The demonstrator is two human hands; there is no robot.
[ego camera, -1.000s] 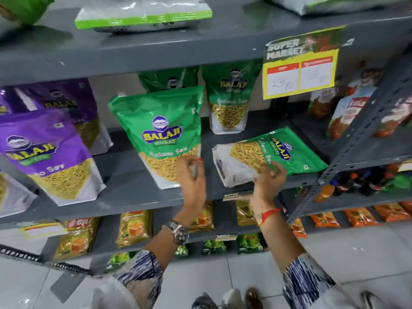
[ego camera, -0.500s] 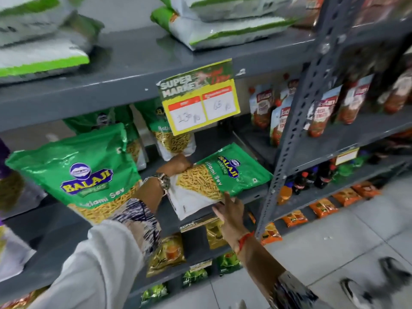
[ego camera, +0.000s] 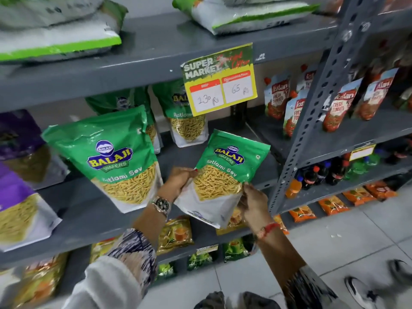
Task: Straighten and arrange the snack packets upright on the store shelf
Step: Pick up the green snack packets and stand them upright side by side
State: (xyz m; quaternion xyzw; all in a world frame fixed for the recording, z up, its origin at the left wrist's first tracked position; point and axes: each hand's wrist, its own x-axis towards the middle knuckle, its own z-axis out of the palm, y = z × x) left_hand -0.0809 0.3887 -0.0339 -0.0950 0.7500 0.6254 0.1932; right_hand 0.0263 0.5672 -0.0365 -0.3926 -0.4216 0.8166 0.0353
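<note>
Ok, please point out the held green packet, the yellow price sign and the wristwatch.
held green packet (ego camera: 225, 172): head view, front face.
yellow price sign (ego camera: 219, 80): head view, middle of the card.
wristwatch (ego camera: 161, 205): head view, dial.

Four green Balaji Ratlami Sev packets show: one held at the centre (ego camera: 225, 175), one large standing at nine o'clock of it (ego camera: 116, 159), one behind at eleven o'clock under the price sign (ego camera: 187, 128), and one mostly hidden behind the large packet (ego camera: 118, 101). Purple packets at the far nine o'clock number at least two (ego camera: 15, 210) (ego camera: 20, 139). One yellow Super Market price sign (ego camera: 219, 79) hangs at twelve o'clock. About six red tomato ketchup pouches (ego camera: 341, 105) stand at two o'clock; overlap makes the count unsure. Two hands show, the left (ego camera: 176, 181) and right (ego camera: 253, 202), with one wristwatch (ego camera: 161, 205).
</note>
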